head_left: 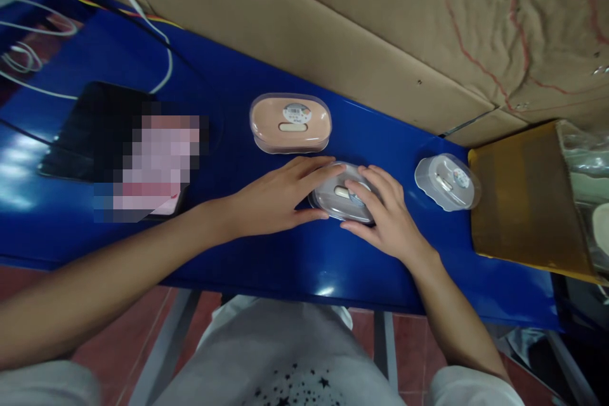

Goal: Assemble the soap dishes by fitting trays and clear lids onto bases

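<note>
A grey oval plastic box with a clear lid (345, 190) lies on the blue table between my hands. My left hand (290, 193) grips its left end, fingers over the lid and thumb at the near side. On the right end, my right hand (383, 209) curls round the same box, one finger resting across the lid near a round sticker. Just behind stands a similar peach-coloured box (271, 127) with a clear lid, a label and a pale handle. A third, light grey box (445, 183) sits farther right, apart from both hands.
A cardboard carton (518, 196) holding plastic-wrapped items stands at the right. Toward the left lie a black tablet-like device (90, 133) and a phone with a blurred screen (157, 168). White cables (169, 66) run there. Brown cardboard (304, 32) lines the table's back.
</note>
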A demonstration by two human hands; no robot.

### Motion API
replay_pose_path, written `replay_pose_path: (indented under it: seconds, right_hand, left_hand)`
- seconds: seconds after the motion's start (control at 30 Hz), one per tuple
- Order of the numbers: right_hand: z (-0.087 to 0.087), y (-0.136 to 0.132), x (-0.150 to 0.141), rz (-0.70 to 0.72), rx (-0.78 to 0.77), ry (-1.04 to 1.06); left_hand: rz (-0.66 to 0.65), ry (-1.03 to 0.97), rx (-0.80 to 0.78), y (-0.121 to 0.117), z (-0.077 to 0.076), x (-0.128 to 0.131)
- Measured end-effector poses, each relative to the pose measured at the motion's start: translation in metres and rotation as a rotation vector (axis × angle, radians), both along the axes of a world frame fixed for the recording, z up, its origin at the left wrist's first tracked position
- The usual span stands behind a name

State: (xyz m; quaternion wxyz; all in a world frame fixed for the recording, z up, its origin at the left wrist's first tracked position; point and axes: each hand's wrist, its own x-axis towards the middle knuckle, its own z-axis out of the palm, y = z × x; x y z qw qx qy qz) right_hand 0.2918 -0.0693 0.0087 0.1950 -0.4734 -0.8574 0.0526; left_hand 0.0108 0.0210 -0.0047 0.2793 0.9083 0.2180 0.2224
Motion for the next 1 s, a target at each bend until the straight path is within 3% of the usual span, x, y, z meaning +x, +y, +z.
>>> replay_pose_path:
  seconds: [0.37,1.0]
  right_hand:
    - [-0.0002,0.0002,0.0015,0.014,0.02,-0.006]
    - [0.0071,-0.0025,-0.0002,0.019,-0.084,-0.017]
  left_hand:
    - [-0.01,-0.032,-0.033,0.0006,-0.0015,0.0014]
    - [0.007,0.016,0.099,-0.002,-0.0001,0.0025]
